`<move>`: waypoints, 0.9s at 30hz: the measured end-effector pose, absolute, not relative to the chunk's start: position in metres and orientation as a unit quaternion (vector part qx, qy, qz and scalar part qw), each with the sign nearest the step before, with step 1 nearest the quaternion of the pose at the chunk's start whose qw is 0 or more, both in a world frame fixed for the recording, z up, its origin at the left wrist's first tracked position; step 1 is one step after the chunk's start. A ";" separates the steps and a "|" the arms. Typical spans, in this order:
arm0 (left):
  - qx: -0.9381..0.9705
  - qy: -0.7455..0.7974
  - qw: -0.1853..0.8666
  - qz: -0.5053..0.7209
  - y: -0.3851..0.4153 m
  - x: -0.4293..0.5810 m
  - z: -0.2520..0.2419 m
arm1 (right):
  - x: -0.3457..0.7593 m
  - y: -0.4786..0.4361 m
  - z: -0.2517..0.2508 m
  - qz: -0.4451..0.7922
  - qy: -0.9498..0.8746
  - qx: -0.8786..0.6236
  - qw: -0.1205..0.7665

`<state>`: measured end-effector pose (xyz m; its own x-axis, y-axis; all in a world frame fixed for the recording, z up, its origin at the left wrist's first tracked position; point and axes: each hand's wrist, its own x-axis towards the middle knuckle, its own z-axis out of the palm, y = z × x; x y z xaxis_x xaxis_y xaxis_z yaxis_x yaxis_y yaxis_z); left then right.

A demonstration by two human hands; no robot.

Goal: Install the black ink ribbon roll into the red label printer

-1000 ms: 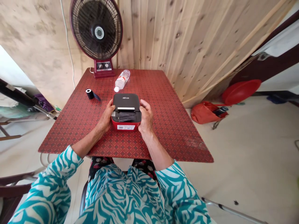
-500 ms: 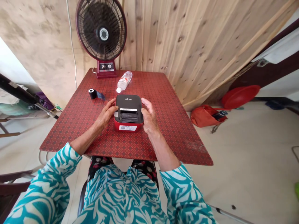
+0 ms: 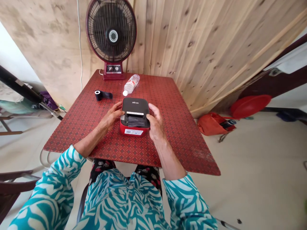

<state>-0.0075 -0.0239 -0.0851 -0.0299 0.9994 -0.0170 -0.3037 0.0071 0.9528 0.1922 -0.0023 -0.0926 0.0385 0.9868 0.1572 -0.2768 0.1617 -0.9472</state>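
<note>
Ribbon tail (image 3: 107,95) straightened, red device (image 3: 135,106), black-topped

- Device (image 3: 135,110): smooth matt black plastic on top, shinier red plastic below, with a smooth paper-like label (image 3: 133,132).
- Bottle (image 3: 131,84) just beyond the device: clear, glossy plastic.
- Roll (image 3: 98,97) left of the device: smooth dark film with a slight sheen.
- Worktop (image 3: 184,140) under the device: smooth, faintly shiny, scuffed right of it.
- Wall (image 3: 168,41) beyond the device: matt, knotty wood.
- Shirt (image 3: 120,201) nearer than the device: soft matt cloth.
</note>
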 end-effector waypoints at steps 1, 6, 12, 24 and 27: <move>0.401 0.439 0.566 0.571 -0.024 -0.007 -0.083 | 0.192 -0.003 -0.093 0.514 -0.471 -0.385 0.604; 0.366 0.463 0.578 0.564 -0.032 -0.004 -0.076 | 0.190 -0.007 -0.097 0.527 -0.441 -0.383 0.618; 0.343 0.457 0.583 0.578 -0.042 -0.003 -0.084 | 0.190 -0.002 -0.111 0.558 -0.359 -0.372 0.649; 0.368 0.424 0.588 0.582 -0.040 -0.008 -0.090 | 0.176 0.000 -0.127 0.528 -0.338 -0.409 0.663; 0.368 0.426 0.585 0.584 -0.041 -0.008 -0.088 | 0.176 0.001 -0.128 0.537 -0.342 -0.412 0.653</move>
